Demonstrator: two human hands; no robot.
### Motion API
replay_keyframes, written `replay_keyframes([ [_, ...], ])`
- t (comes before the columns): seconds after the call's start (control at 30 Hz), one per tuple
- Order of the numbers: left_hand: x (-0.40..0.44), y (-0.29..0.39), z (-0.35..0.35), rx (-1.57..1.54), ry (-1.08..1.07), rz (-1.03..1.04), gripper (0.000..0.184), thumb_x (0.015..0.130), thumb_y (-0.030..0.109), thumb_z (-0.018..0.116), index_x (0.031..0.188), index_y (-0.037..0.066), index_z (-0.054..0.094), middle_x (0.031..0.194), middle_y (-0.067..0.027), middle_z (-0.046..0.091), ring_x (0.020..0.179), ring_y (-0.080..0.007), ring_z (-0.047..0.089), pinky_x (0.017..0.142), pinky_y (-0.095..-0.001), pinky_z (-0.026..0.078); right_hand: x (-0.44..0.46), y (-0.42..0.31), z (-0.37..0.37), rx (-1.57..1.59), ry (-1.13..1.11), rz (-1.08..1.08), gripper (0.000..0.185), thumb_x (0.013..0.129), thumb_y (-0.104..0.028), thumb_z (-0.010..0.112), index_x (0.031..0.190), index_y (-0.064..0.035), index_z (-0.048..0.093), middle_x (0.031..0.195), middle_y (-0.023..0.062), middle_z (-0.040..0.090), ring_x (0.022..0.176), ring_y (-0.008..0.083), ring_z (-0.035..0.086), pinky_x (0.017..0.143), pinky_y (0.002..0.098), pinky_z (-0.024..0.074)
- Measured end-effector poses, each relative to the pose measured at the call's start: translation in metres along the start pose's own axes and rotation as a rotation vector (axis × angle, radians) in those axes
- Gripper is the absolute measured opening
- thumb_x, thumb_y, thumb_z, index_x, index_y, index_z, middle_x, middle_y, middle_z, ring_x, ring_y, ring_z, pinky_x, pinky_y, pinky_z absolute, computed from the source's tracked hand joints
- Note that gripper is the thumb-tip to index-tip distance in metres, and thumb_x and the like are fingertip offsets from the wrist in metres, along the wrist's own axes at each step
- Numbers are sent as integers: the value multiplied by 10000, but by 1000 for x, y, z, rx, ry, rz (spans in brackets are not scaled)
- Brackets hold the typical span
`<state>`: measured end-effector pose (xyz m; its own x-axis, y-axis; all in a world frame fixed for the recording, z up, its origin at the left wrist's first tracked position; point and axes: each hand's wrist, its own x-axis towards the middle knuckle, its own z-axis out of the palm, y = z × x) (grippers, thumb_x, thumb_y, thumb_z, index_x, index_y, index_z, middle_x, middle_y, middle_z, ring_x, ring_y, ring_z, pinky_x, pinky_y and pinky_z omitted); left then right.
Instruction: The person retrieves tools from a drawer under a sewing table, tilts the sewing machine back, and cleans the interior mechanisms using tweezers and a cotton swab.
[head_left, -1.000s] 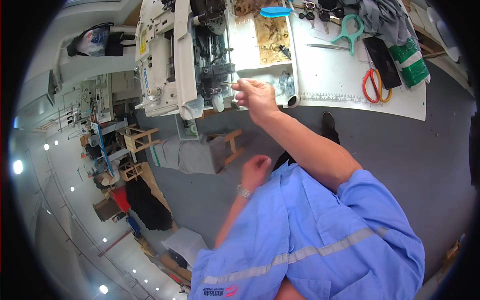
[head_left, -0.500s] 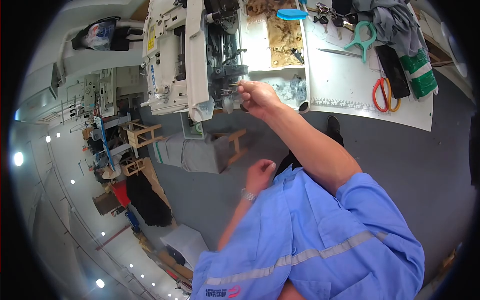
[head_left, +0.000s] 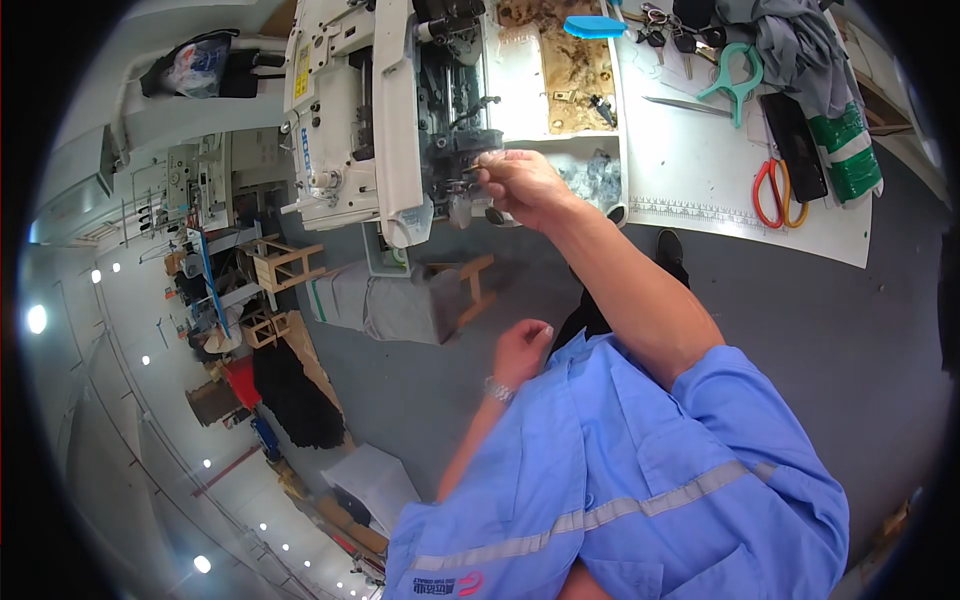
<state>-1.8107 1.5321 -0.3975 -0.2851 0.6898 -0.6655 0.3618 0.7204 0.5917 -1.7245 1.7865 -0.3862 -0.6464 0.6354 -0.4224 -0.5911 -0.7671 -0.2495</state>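
Observation:
My right hand [head_left: 525,188] reaches to the exposed underside of a tipped-back sewing machine [head_left: 340,120]. Thumb and forefinger pinch a small, thin brass-coloured piece [head_left: 474,167] close to the dark mechanism [head_left: 455,130]. Most of that piece is covered by the fingertips, so its kind is unclear. Beside this hand lies the open oil pan [head_left: 618,100], stained brown and holding small metal parts. My left hand [head_left: 522,352], a metal watch on its wrist, hangs in front of my blue shirt. Its fingers are loosely curled, and nothing shows in them.
On the white table [head_left: 690,195] to the right lie red-and-orange-handled scissors [head_left: 768,195], green-handled scissors [head_left: 735,80], a black phone [head_left: 793,145], keys [head_left: 672,35] and a green-wrapped bundle [head_left: 850,155]. A blue brush [head_left: 595,27] rests by the pan. A grey-covered stool [head_left: 385,303] stands below.
The view has shifted slightly, so the table and pan appear a little farther right. My right hand stays at the mechanism, still pinching, its wrist slightly turned. My left hand has hardly moved.

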Motion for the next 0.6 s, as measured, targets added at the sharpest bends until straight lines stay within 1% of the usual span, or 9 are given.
replay_keyframes([
  [0.13,4,-4,2,-20,-6,-10,189,850,182,671,934,13,671,816,-62,677,753,-121,613,714,-272,490,-3,-3,1,-65,37,82,76,932,-130,575,886,-69,582,714,-13,572,505,39,450,437,176,355],
  [0.2,4,-2,1,-24,-14,-18,190,848,182,673,933,12,671,816,-62,677,754,-121,612,713,-272,489,-1,2,2,-34,79,-87,76,932,-134,574,889,-72,583,713,-12,574,504,38,449,433,176,352],
  [0.23,5,0,1,-13,-20,-14,194,849,185,672,934,11,671,815,-63,676,755,-121,612,712,-272,489,0,5,3,-32,80,-88,76,932,-134,574,889,-72,583,713,-12,574,504,38,449,433,176,352],
  [0.3,6,1,0,-1,-26,-9,198,850,188,671,935,9,671,814,-65,676,755,-121,611,711,-273,489,-1,11,7,147,138,-156,70,932,-128,569,907,-63,582,712,-6,576,506,38,448,420,179,339],
  [0.33,7,-1,0,14,-20,-3,200,851,191,670,935,9,672,811,-63,675,751,-119,609,708,-273,488,-2,12,7,147,137,-156,70,932,-128,569,907,-63,582,712,-6,576,506,38,448,420,179,339],
  [0.4,8,-3,-1,29,-13,1,203,852,195,669,934,9,673,808,-62,674,747,-117,606,705,-272,487,-5,15,6,44,150,-186,86,922,-135,586,910,-50,578,714,5,587,477,40,436,406,187,334],
  [0.43,7,-3,-1,5,-16,2,204,853,197,667,931,8,673,808,-64,674,745,-119,606,703,-274,487,-8,17,5,46,152,-184,86,922,-135,586,910,-50,578,714,5,587,477,40,436,406,187,334],
  [0.5,8,-1,-2,-20,-19,4,205,854,198,665,928,7,674,807,-66,673,743,-120,605,702,-275,486,-13,15,2,-152,221,-293,120,914,-152,600,903,-34,577,711,13,595,440,43,414,395,199,334],
  [0.6,8,2,-2,7,-14,-10,203,853,192,666,928,2,672,805,-68,674,737,-121,607,699,-275,486,-15,15,-9,-140,178,-274,174,907,-180,618,900,-10,582,717,29,616,421,45,413,393,205,340],
])
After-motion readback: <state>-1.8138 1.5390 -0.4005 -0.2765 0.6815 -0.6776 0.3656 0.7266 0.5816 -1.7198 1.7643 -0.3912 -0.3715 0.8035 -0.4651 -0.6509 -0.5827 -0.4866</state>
